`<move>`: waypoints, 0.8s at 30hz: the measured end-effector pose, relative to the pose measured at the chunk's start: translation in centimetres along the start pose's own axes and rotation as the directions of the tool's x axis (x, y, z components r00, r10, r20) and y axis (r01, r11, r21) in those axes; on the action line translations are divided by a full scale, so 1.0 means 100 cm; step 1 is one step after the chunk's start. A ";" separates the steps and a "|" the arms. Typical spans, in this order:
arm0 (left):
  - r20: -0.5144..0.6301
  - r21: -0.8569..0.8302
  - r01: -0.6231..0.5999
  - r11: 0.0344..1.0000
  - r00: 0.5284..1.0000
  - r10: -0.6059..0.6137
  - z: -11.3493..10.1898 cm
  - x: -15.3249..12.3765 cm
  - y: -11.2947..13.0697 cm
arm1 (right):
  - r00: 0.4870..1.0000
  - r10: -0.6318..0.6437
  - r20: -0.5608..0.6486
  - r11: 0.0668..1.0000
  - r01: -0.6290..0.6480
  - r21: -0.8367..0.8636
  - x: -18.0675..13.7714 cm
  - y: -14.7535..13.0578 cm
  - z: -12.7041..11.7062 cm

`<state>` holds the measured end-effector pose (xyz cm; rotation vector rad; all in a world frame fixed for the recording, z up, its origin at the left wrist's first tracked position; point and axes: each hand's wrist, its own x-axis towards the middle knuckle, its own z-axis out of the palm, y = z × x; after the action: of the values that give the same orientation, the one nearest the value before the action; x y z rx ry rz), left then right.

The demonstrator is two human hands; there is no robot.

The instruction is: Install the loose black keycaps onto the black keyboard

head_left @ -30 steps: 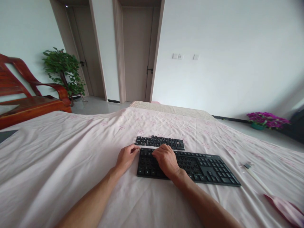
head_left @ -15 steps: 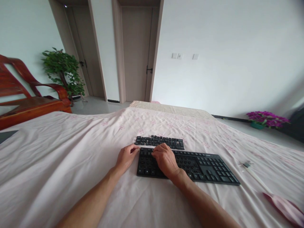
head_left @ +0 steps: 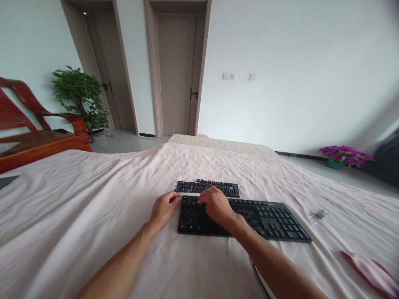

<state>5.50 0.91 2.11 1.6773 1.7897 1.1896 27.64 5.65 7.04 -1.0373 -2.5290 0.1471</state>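
A black keyboard (head_left: pixel 271 222) lies on the cloth, with many key positions bare in its main block while its number pad and lower row have keys. Behind it, loose black keycaps (head_left: pixel 190 187) lie in rows. My left hand (head_left: pixel 163 211) is closed at the keyboard's upper left corner, thumb and forefinger gripping its edge. Over the upper left part of the keyboard, my right hand (head_left: pixel 216 205) has its fingers bent and pressed together at the top rows. Whatever is between those fingertips is hidden, as are the keys under the palm.
A pale flowered cloth (head_left: pixel 93 199) covers the wide surface. To the right lie a small dark and metal piece (head_left: pixel 321 214) and a pink fan-like thing (head_left: pixel 370 270) with a pale handle. A wooden chair (head_left: pixel 40 124) and a green plant (head_left: pixel 79 93) stand at far left.
The view has shifted slightly, moving the scene a little left. Both hands keep nearly the same places at the keyboard. A thin cable now shows beside my right forearm.
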 end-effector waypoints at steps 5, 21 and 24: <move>0.001 -0.022 -0.003 1.000 1.000 0.003 0.000 0.001 -0.001 | 0.962 0.256 -0.093 0.965 -0.260 -0.030 0.052 0.033 -0.006; 0.004 -0.031 0.007 0.999 1.000 -0.007 0.000 0.004 -0.003 | 0.922 0.358 0.147 0.894 -0.293 -0.339 0.123 0.054 0.035; 0.005 -0.029 0.014 0.999 1.000 -0.014 0.000 0.005 -0.003 | 0.925 0.344 0.162 0.888 -0.264 -0.377 0.125 0.052 0.038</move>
<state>5.28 1.39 1.98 1.6470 1.7700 1.1989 21.44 18.26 6.40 -1.6481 -2.6309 -0.1107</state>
